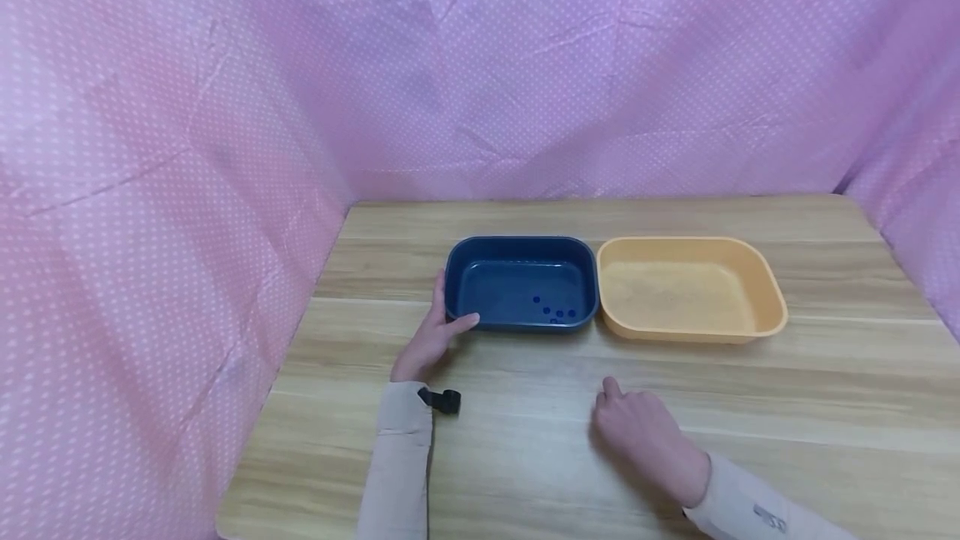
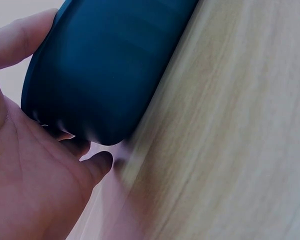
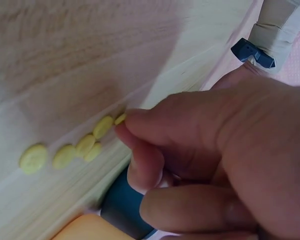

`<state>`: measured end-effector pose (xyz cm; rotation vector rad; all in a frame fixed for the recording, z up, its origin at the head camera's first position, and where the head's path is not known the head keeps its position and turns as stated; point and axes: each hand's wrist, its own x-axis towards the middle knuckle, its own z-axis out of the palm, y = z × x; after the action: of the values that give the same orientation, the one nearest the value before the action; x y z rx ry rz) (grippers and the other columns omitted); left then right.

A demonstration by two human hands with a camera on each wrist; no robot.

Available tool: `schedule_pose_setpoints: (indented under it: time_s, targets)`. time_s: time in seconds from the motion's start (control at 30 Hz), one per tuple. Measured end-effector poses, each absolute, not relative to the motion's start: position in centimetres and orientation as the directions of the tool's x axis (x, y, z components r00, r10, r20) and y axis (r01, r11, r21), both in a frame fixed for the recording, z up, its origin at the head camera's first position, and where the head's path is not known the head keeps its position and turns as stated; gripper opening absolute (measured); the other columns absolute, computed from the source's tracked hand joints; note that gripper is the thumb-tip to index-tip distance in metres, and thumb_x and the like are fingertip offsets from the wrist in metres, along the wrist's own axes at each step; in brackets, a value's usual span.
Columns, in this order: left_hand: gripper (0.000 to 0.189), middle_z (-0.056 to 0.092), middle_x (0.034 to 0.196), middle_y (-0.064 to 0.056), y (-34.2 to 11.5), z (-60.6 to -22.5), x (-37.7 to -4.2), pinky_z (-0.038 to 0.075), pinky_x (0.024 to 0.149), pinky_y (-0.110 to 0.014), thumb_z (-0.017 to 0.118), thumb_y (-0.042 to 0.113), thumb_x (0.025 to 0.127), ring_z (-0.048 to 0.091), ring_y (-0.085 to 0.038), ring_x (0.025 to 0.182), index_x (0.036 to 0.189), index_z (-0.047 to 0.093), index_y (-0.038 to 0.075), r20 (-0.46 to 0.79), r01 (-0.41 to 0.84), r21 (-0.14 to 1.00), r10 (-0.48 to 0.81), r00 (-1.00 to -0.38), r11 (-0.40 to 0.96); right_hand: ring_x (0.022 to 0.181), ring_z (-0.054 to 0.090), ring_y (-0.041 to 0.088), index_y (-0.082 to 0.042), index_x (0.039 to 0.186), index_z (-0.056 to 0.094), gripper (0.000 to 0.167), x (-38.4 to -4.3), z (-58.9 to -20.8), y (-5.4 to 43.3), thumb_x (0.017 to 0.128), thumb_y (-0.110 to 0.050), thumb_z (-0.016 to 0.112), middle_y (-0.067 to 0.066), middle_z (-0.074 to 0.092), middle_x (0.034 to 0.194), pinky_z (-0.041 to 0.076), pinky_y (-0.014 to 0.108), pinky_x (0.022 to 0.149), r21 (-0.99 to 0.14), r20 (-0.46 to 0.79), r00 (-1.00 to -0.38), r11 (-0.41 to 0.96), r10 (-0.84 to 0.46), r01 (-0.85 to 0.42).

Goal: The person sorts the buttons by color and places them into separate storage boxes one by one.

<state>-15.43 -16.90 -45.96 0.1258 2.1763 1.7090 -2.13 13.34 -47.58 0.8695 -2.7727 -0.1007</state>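
At the left end of the dark blue bin (image 1: 520, 325), my left hand (image 1: 429, 340) grips the wall, thumb over the near rim and fingers along the side. The left wrist view shows that hand (image 2: 35, 165) against the bin's rounded corner (image 2: 105, 75). Small dark blue discs (image 1: 560, 314) lie inside, toward the bin's near right corner. My right hand (image 1: 648, 440) is low over the table in front of the bins. In the right wrist view, its thumb and forefinger pinch a small yellow disc (image 3: 120, 119). Several more yellow discs (image 3: 85, 145) lie in a line beside the fingertips.
A yellow-orange bin (image 1: 690, 333) stands right beside the blue one, on its right. Both rest on a wood-grain table (image 1: 525, 457). Pink dotted cloth (image 1: 570, 90) hangs behind the table and along both sides. A black strap device (image 1: 442, 401) sits on my left wrist.
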Motion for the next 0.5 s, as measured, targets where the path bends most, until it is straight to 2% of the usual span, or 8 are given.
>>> schedule_pose_setpoints:
  time_s: [0.2, 0.37, 0.43, 0.5]
  targets:
    - [0.101, -0.018, 0.161, 0.001, -16.9, -45.7, -15.4, -0.001, 0.116, -0.051, 0.064, 0.022, 0.095, -0.008, -0.022, 0.147, 0.154, -0.018, 0.024, -0.214, -0.134, 0.955, 0.300, -0.930, 0.264, 0.040, 0.031, 0.008, 0.000, 0.066, 0.053, 0.010, -2.2, -47.5, 13.7, 0.071, 0.006, 0.060, 0.008, 0.042, 0.070, 0.028, 0.029, 0.032, 0.107, 0.162, -0.821, 0.837, -0.548, -0.537]
    - [0.100, -0.017, 0.161, 0.001, -16.8, -45.6, -15.3, -0.002, 0.116, -0.050, 0.064, 0.021, 0.095, -0.009, -0.022, 0.147, 0.154, -0.017, 0.024, -0.223, -0.146, 0.953, 0.287, -0.932, 0.267, 0.039, 0.031, 0.010, 0.002, 0.070, 0.054, 0.010, -2.4, -47.5, 14.3, 0.071, 0.006, 0.063, 0.012, 0.053, 0.077, 0.028, 0.028, 0.032, 0.090, 0.167, -0.820, 0.837, -0.547, -0.540]
    - [0.099, -0.017, 0.161, 0.000, -16.8, -45.6, -15.2, -0.003, 0.116, -0.050, 0.063, 0.019, 0.096, -0.010, -0.023, 0.147, 0.154, -0.017, 0.024, -0.225, -0.149, 0.952, 0.282, -0.933, 0.268, 0.040, 0.033, 0.010, 0.001, 0.072, 0.054, 0.013, -2.6, -47.3, 14.7, 0.068, 0.002, 0.066, 0.011, 0.053, 0.078, 0.028, 0.027, 0.032, 0.039, 0.154, -0.827, 0.840, -0.540, -0.541]
    - [0.099, -0.017, 0.161, 0.000, -16.8, -45.6, -15.2, -0.003, 0.116, -0.050, 0.063, 0.018, 0.096, -0.010, -0.023, 0.147, 0.154, -0.017, 0.024, -0.227, -0.150, 0.951, 0.280, -0.933, 0.270, 0.044, 0.036, 0.010, -0.001, 0.077, 0.056, 0.017, -2.9, -46.6, 15.3, 0.067, -0.001, 0.070, 0.007, 0.049, 0.078, 0.031, 0.026, 0.035, -0.075, 0.117, -0.851, 0.850, -0.512, -0.522]
